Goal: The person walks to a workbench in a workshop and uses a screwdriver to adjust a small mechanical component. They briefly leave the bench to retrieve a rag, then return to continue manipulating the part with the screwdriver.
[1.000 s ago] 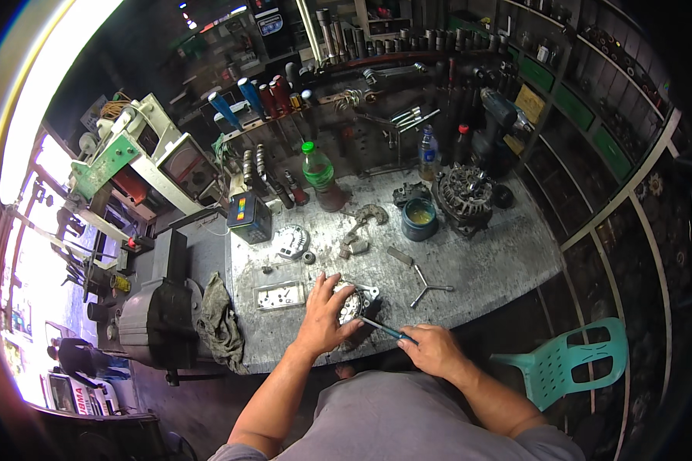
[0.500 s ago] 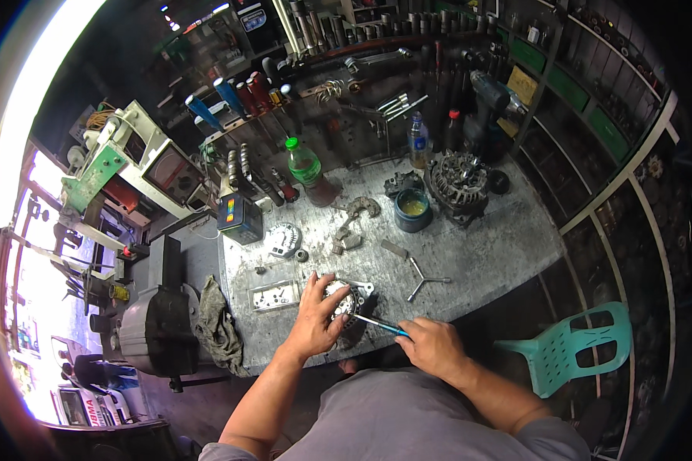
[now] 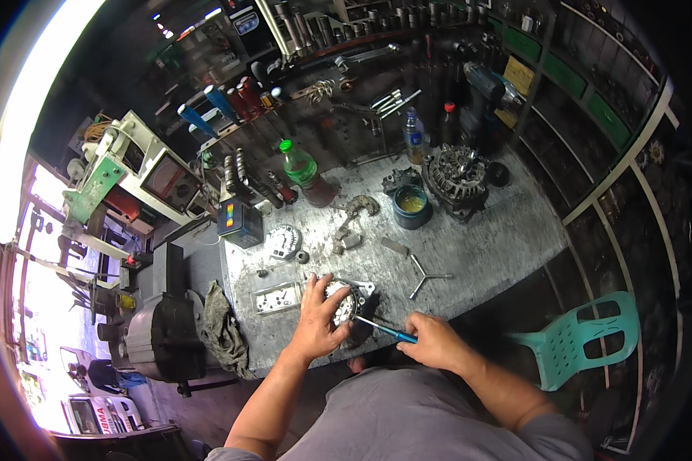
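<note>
My left hand (image 3: 321,316) lies over a round metal alternator housing (image 3: 344,303) near the table's front edge, its fingers spread and gripping the rim. In my right hand (image 3: 432,340) is a screwdriver (image 3: 396,333) with a blue handle, held between thumb and fingers. Its shaft points left, and the tip meets the housing's right side; the exact contact spot is too small to make out. Just left of my left hand sits a clear rectangular tray (image 3: 277,298) with small parts. Behind it are a second round silver housing (image 3: 283,242) and a small dark ring (image 3: 303,257).
On the metal table (image 3: 484,253) are a Y-shaped wrench (image 3: 426,276), a blue pot (image 3: 412,207), an assembled alternator (image 3: 457,177), a green-capped bottle (image 3: 300,165) and a dark box (image 3: 241,221). A rag (image 3: 223,326) hangs at the left edge. A green plastic chair (image 3: 580,346) stands right.
My right hand and the screwdriver have shifted slightly right, the tip still at the housing. My left hand keeps its hold. The whole view has turned a little.
</note>
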`<act>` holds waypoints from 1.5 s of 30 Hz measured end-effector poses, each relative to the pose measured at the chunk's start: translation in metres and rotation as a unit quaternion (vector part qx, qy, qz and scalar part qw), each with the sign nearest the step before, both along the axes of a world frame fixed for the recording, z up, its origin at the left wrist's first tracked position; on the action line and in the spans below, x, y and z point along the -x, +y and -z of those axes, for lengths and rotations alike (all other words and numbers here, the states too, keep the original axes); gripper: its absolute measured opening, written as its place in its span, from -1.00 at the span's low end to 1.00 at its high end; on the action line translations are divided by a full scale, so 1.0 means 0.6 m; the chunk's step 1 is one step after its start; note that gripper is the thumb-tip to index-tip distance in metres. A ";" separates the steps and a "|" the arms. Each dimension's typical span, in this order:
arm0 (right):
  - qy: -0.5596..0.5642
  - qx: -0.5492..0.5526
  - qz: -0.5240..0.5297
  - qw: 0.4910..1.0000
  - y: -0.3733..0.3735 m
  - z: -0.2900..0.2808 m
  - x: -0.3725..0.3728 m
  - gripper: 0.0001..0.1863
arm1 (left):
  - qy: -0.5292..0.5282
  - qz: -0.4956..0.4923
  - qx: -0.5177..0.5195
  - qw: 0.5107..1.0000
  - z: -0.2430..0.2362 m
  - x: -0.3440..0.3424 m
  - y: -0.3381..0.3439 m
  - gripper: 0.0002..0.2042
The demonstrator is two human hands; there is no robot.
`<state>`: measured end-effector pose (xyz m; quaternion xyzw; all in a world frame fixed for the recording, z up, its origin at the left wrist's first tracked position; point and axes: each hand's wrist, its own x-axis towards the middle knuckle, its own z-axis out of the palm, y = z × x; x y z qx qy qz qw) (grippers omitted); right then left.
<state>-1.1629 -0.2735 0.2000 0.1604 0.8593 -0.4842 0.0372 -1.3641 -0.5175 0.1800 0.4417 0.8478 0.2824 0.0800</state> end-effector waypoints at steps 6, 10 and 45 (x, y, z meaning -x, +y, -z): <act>0.059 -0.109 0.012 0.992 -0.012 -0.037 -0.012 -0.68 | 0.027 -0.050 -0.015 0.998 0.010 -0.014 0.013 -0.27; -0.007 -0.051 0.005 0.999 -0.010 -0.040 -0.004 -0.69 | 0.040 -0.064 -0.034 0.997 0.019 -0.019 0.015 -0.30; 0.061 -0.135 0.036 0.988 -0.020 -0.017 -0.005 -0.82 | 0.052 -0.078 -0.066 0.993 0.019 -0.025 0.012 -0.34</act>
